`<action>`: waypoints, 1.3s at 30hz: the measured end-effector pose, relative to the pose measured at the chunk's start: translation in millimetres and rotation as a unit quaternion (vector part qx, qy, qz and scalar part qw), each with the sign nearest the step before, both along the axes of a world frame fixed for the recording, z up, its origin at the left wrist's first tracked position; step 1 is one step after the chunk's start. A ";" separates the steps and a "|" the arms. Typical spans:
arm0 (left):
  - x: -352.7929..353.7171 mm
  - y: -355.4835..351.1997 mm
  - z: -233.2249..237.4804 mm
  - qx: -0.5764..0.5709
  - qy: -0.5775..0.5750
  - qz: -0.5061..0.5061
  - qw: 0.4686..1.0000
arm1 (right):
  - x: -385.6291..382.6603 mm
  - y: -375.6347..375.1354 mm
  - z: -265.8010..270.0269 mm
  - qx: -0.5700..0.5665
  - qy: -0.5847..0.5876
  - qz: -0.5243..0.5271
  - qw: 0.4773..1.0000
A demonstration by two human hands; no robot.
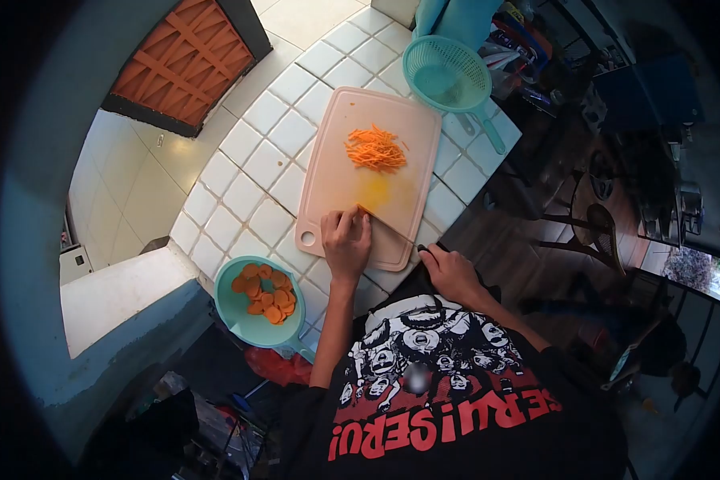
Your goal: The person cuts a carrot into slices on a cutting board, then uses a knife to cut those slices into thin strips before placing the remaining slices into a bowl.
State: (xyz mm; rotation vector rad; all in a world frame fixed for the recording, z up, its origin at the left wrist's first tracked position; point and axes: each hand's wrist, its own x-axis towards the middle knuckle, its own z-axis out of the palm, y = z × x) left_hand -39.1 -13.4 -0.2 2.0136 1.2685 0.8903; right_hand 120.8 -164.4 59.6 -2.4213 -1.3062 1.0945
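Observation:
My left hand (346, 242) is over the near part of a pink cutting board (333, 152), fingers curled down and pressed together. A small orange edge of carrot (363, 210) shows at its fingertips; the rest is hidden under the fingers. My right hand (453, 277) is closed round the dark handle of a knife (389, 235). The blade lies across the board beside the left fingertips. Farther up the board is a heap of thin carrot strips (376, 150), with a wet yellowish stain just below it.
A teal colander (302, 346) with several round carrot slices (268, 294) stands at the counter's left corner. Another green colander (486, 120) with a handle lies at the upper right of the white tiled counter (244, 156). A wooden chair (596, 232) stands to the right.

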 end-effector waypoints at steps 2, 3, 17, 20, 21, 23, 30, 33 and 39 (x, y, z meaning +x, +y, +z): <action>-0.4 -2.4 0.0 -0.008 0.002 0.001 1.000 | 1.3 -1.6 -4.3 0.014 0.020 -0.019 1.000; -0.3 -2.2 0.3 -0.004 -0.004 0.000 1.000 | 1.7 -0.5 -5.6 0.032 0.040 -0.038 0.998; -0.1 -0.8 -0.8 -0.002 -0.004 0.002 1.000 | -5.1 15.9 -4.8 0.029 0.039 -0.010 0.999; -0.1 -0.6 -0.1 0.000 -0.011 0.002 1.000 | -6.9 18.2 -4.0 0.016 0.015 0.010 1.000; -0.6 -0.5 -1.4 -0.002 -0.014 0.002 1.000 | -8.2 19.4 -3.9 0.010 -0.003 0.025 1.000; -1.5 -2.0 -4.2 -0.003 -0.017 0.000 1.000 | -13.0 28.9 -5.0 0.014 -0.007 0.021 1.000; -1.3 -1.0 -2.8 0.000 -0.016 0.010 1.000 | -8.2 -0.1 -5.6 0.003 -0.003 -0.005 1.000; -1.1 -2.8 -5.5 -0.004 -0.016 0.010 1.000 | -6.7 6.8 -14.0 0.035 0.008 -0.056 0.998; -1.8 -0.9 -6.5 -0.007 -0.021 0.007 1.000 | -14.1 12.1 -11.5 0.027 0.031 -0.028 0.999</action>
